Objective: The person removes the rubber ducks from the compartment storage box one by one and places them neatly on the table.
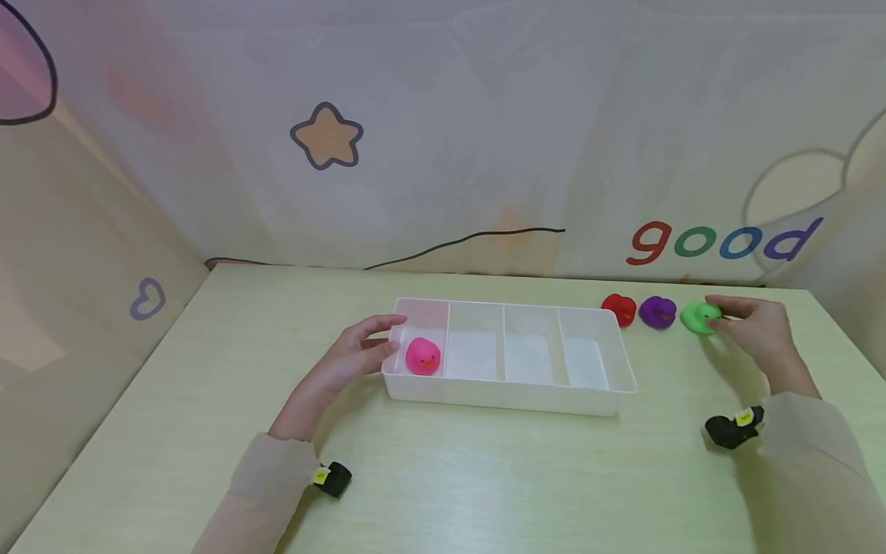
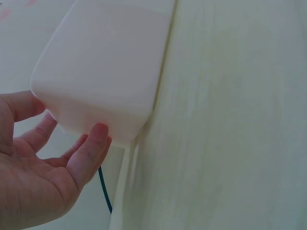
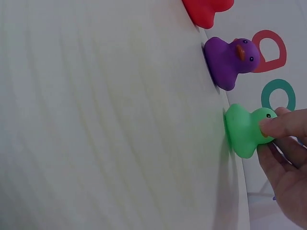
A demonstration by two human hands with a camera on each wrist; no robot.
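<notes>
A white divided box [image 1: 512,391] lies lengthwise on the table. A pink rubber duck [image 1: 423,356] sits in its leftmost compartment, and the other compartments hold nothing. My left hand [image 1: 360,348] grips the box's left end, with thumb and fingers against the end wall and rim [image 2: 96,108]. At the back right, my right hand [image 1: 757,331] pinches a green rubber duck [image 3: 244,129] by the head. The green duck [image 1: 699,316] stands at the table's surface. To its left are a purple rubber duck [image 1: 657,312] and a red rubber duck [image 1: 619,309].
The pale wooden table [image 1: 484,477] ends at a printed cloth backdrop [image 1: 443,154] just behind the ducks. The red duck stands close to the box's back right corner. A side cloth [image 1: 90,308] rises along the left edge.
</notes>
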